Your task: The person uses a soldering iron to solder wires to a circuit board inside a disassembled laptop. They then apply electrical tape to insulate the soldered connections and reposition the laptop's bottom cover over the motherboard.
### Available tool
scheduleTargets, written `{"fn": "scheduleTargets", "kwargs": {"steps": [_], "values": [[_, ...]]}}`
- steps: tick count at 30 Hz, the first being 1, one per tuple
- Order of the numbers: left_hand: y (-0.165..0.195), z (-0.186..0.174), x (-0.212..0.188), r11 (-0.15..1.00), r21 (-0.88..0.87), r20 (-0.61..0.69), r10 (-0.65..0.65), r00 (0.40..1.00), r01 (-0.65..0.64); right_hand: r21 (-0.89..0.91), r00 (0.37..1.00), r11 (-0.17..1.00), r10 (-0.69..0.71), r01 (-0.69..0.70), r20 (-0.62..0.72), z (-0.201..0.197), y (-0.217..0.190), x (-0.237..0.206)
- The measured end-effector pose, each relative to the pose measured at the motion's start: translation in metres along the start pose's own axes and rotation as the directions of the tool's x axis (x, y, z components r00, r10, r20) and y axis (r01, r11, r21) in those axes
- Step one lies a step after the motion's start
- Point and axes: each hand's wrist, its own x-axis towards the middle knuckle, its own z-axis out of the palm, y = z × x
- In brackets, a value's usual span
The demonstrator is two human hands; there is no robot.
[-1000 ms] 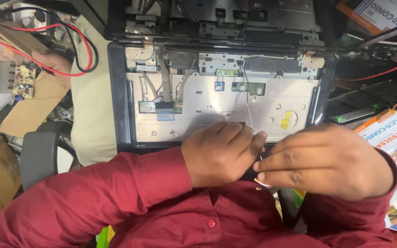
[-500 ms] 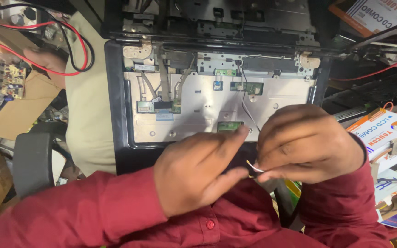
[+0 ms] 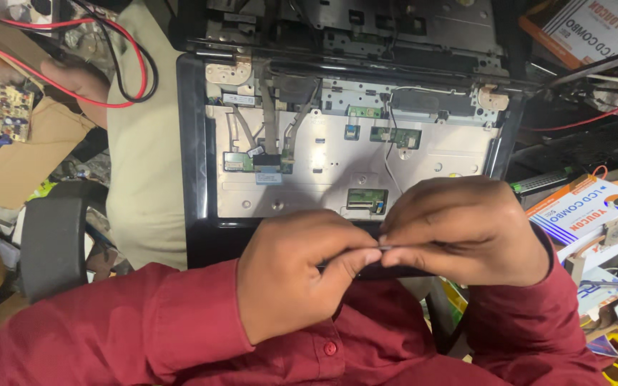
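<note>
Hands pinched together over an opened laptop

Red sleeves [image 3: 109, 336] fill the nearest edge of the view. Just beyond them the left hand [image 3: 302, 275] and right hand [image 3: 470, 229] meet fingertip to fingertip, both curled nearly closed. Between the pinching tips lies a small thin piece [image 3: 382, 248], pale and narrow; what it is cannot be told, as the fingers hide most of it. Both hands grip it from opposite sides, over the near black rim of the laptop [image 3: 198, 179].

Past the hands, the laptop lies open with its top cover off, showing a silver inner plate [image 3: 323, 171], small green boards [image 3: 370, 201] and thin flat cables [image 3: 270, 118]. Its hinges sit at the far corners.

To the left, a beige cloth [image 3: 144, 143] lies beside the laptop, with red and black wires [image 3: 119, 64] and a small yellow circuit board [image 3: 10, 111] farther off. Another person's hand [image 3: 73, 78] rests by the wires. To the right, white and orange boxes [image 3: 584, 214] lie near the laptop's edge.
</note>
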Motion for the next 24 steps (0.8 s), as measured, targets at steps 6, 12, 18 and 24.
{"fn": "scheduleTargets", "kwargs": {"steps": [6, 12, 18, 24], "values": [[-0.008, -0.003, 0.004, 0.99, 0.06, 0.157, -0.139, 0.978, 0.131, -0.048, 0.991, 0.99, 0.127, -0.129, -0.042, 0.009, 0.0, -0.007], [-0.013, -0.006, 0.004, 0.92, 0.326, 0.152, 0.178, 0.972, -0.219, -0.071, 0.988, 0.988, 0.128, -0.135, -0.089, 0.016, 0.003, -0.011], [-0.02, 0.004, 0.002, 0.975, -0.067, -0.024, -0.214, 0.977, 0.212, -0.144, 0.991, 0.982, 0.109, -0.12, -0.083, 0.022, 0.003, -0.008], [-0.029, 0.007, -0.005, 0.924, -0.227, -0.035, -0.323, 0.946, 0.308, -0.206, 0.988, 0.97, 0.105, -0.127, -0.114, 0.036, 0.003, -0.003]]}}
